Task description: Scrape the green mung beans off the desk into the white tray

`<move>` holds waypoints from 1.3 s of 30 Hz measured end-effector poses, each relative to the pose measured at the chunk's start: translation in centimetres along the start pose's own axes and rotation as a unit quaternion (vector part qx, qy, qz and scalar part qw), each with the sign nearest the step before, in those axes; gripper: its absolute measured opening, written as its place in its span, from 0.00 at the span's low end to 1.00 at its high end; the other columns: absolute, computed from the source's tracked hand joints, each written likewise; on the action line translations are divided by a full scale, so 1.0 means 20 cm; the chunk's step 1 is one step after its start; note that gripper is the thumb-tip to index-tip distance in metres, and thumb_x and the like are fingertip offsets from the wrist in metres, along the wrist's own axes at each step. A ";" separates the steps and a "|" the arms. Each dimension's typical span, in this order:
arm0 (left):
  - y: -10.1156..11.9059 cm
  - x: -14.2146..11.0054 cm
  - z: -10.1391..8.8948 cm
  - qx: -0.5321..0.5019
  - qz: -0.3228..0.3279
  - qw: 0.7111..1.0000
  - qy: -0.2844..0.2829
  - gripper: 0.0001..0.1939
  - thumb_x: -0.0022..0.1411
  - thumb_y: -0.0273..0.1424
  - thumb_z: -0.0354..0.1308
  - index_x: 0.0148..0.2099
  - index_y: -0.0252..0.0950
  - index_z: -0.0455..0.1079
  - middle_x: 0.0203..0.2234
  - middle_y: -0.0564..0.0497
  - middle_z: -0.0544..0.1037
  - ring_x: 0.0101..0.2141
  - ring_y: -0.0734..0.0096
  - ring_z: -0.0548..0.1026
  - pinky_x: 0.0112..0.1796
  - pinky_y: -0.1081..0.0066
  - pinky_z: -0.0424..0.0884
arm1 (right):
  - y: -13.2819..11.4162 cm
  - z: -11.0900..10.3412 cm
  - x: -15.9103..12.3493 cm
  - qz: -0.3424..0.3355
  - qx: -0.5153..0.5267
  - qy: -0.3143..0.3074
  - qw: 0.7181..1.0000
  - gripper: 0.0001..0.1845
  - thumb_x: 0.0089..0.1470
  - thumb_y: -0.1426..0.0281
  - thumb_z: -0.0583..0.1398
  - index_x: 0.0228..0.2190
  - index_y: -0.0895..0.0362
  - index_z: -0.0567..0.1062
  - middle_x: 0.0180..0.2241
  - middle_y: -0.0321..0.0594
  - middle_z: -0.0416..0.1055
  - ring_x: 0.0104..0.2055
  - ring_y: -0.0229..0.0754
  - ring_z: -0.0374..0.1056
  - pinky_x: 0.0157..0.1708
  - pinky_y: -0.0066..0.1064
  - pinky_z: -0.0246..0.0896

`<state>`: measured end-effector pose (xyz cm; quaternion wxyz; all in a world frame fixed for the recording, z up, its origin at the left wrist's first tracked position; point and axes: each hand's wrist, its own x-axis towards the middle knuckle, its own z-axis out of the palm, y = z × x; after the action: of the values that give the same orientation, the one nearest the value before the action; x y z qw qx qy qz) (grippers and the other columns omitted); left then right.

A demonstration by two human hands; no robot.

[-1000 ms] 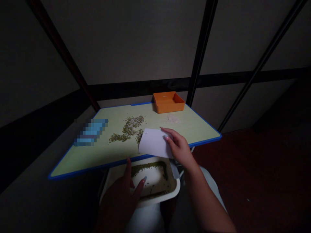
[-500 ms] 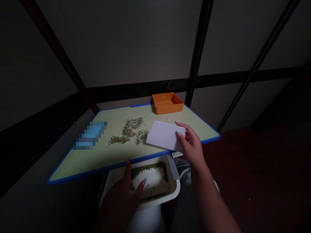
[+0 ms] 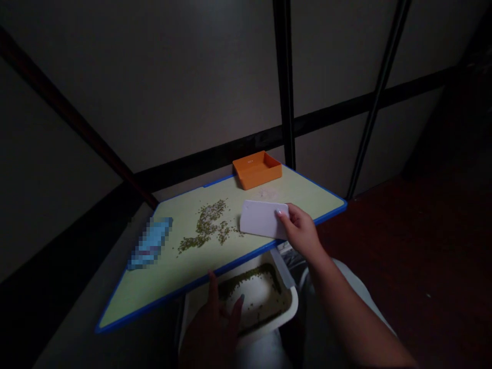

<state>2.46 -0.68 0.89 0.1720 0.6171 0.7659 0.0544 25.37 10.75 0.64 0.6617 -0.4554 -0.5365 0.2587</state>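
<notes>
My right hand (image 3: 302,229) grips a flat white scraper (image 3: 263,219) by its right end, thumb on its face. The scraper is tilted over the pale green board (image 3: 303,192), beside scattered small greenish grains (image 3: 207,223). Whether its lower edge touches the board I cannot tell. My left hand (image 3: 215,323) is in shadow, thumb and forefinger apart, holding nothing that I can see. It hovers over the left part of a white basin (image 3: 290,307) below the board's front edge. More of the dark green grains line the basin's bottom and sides.
An orange open tray (image 3: 258,177) stands at the back of the board, with a small pale heap (image 3: 267,193) in front of it. A blurred-out blue object (image 3: 151,243) lies at the left edge. A panelled wall (image 3: 211,87) rises behind.
The view has turned and tilted, so the board appears slanted. The scraper now shows more level and squarely faced, still in my right hand. My left hand stays over the basin.
</notes>
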 end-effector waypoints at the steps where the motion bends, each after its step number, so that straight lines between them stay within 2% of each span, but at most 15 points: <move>1: 0.00 0.00 0.00 0.000 0.001 1.000 0.001 0.40 0.68 0.47 0.40 0.73 0.33 0.32 0.32 0.53 0.78 0.37 0.66 0.77 0.39 0.67 0.66 | 0.00 0.02 0.00 -0.001 0.000 -0.004 1.000 0.13 0.58 0.60 0.57 0.25 0.54 0.70 0.22 0.32 0.65 0.26 0.40 0.61 0.25 0.29 0.54; 8: 0.00 -0.01 -0.01 -0.006 0.012 1.000 0.003 0.40 0.68 0.48 0.38 0.72 0.31 0.32 0.33 0.51 0.78 0.38 0.66 0.78 0.38 0.68 0.66 | 0.00 0.10 0.02 0.000 -0.019 0.010 1.000 0.12 0.57 0.62 0.57 0.26 0.54 0.72 0.23 0.35 0.70 0.25 0.41 0.64 0.26 0.30 0.54; 12: -0.01 0.00 -0.01 -0.012 0.015 1.000 0.003 0.40 0.68 0.48 0.38 0.72 0.30 0.32 0.32 0.52 0.77 0.36 0.66 0.78 0.37 0.68 0.66 | 0.03 0.08 0.04 0.007 -0.028 0.042 0.999 0.12 0.57 0.61 0.56 0.29 0.54 0.73 0.25 0.37 0.72 0.27 0.42 0.66 0.27 0.31 0.56; 17: -0.01 0.00 0.00 -0.022 0.015 1.000 0.007 0.40 0.68 0.48 0.38 0.72 0.32 0.34 0.31 0.52 0.78 0.36 0.65 0.78 0.36 0.66 0.67 | 0.03 0.04 0.05 0.017 -0.049 0.071 0.996 0.12 0.58 0.61 0.56 0.28 0.54 0.71 0.23 0.35 0.68 0.25 0.41 0.63 0.25 0.30 0.52; 24: -0.03 0.00 0.01 -0.024 0.008 1.000 0.013 0.40 0.67 0.49 0.39 0.72 0.33 0.35 0.32 0.52 0.78 0.36 0.64 0.78 0.37 0.66 0.67 | 0.00 0.11 0.01 0.004 -0.048 0.024 0.999 0.11 0.59 0.63 0.55 0.30 0.55 0.72 0.24 0.36 0.70 0.26 0.41 0.65 0.26 0.29 0.52; 29: -0.03 0.00 0.01 -0.031 0.009 0.999 0.019 0.41 0.67 0.50 0.39 0.73 0.34 0.36 0.31 0.52 0.78 0.37 0.64 0.78 0.37 0.67 0.68 | -0.03 0.16 -0.03 -0.014 -0.026 -0.018 0.999 0.11 0.60 0.63 0.54 0.32 0.55 0.73 0.26 0.38 0.73 0.28 0.42 0.68 0.28 0.29 0.57; 35: -0.03 0.01 0.01 -0.038 0.015 0.999 0.020 0.41 0.66 0.50 0.41 0.73 0.34 0.34 0.29 0.53 0.78 0.33 0.64 0.78 0.37 0.67 0.68 | -0.06 0.16 -0.05 -0.031 -0.016 -0.050 0.998 0.11 0.60 0.64 0.55 0.33 0.56 0.74 0.28 0.39 0.75 0.30 0.42 0.70 0.29 0.28 0.58; 39: -0.03 0.01 0.01 -0.035 0.013 0.999 0.021 0.41 0.66 0.49 0.41 0.73 0.33 0.35 0.33 0.51 0.79 0.35 0.64 0.78 0.37 0.66 0.68 | -0.05 0.15 -0.05 -0.036 -0.037 -0.035 0.998 0.11 0.60 0.64 0.55 0.31 0.55 0.74 0.26 0.37 0.73 0.28 0.41 0.68 0.27 0.28 0.56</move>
<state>1.94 -0.73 0.49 0.1769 0.6190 0.7591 0.0962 22.05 10.43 1.14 0.6340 -0.4507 -0.5847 0.2305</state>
